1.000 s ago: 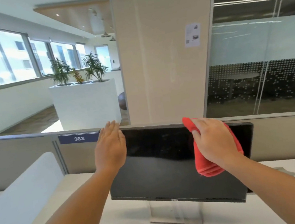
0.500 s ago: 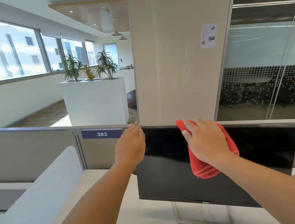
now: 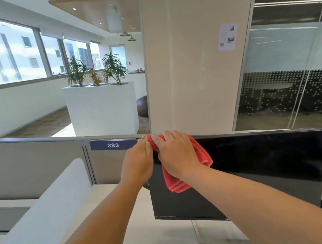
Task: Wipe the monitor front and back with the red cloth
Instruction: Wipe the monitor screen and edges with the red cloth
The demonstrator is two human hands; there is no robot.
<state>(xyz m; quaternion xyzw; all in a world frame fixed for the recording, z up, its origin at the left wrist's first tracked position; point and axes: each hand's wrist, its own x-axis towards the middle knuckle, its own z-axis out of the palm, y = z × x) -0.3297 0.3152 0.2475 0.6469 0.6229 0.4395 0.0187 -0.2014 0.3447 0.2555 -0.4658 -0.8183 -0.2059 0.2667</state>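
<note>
At the upper left corner of the monitor (image 3: 253, 171), both hands meet. The left hand (image 3: 138, 163) rests against the left edge of that corner, fingers straight and held together, fingertips reaching the top edge. It holds nothing. The right hand (image 3: 175, 152) lies just beside it, touching it, and presses the red cloth (image 3: 201, 154) flat against the front of the screen. The fingers of the right hand are extended and close together, with the tips at the top edge of the monitor; the thumb is hidden. The cloth is folded. One end shows above the fingers at the top edge, and the other end hangs below the palm over the dark screen.

The monitor stands upright on a silver stand (image 3: 220, 234) on the white table (image 3: 166, 240), turned at a slight angle to the viewer. The screen is dark.

Directly behind the monitor runs a grey partition (image 3: 29, 164) carrying a blue label (image 3: 113, 145) marked 383, just left of the monitor's top corner. Behind the partition, above the monitor, stands a beige pillar (image 3: 190, 67) with a paper notice (image 3: 227, 36) fixed to it. Left of the pillar is a white planter (image 3: 104, 110) with green plants. Right of the pillar is a glass wall (image 3: 291, 69) with a dotted pattern.
</note>
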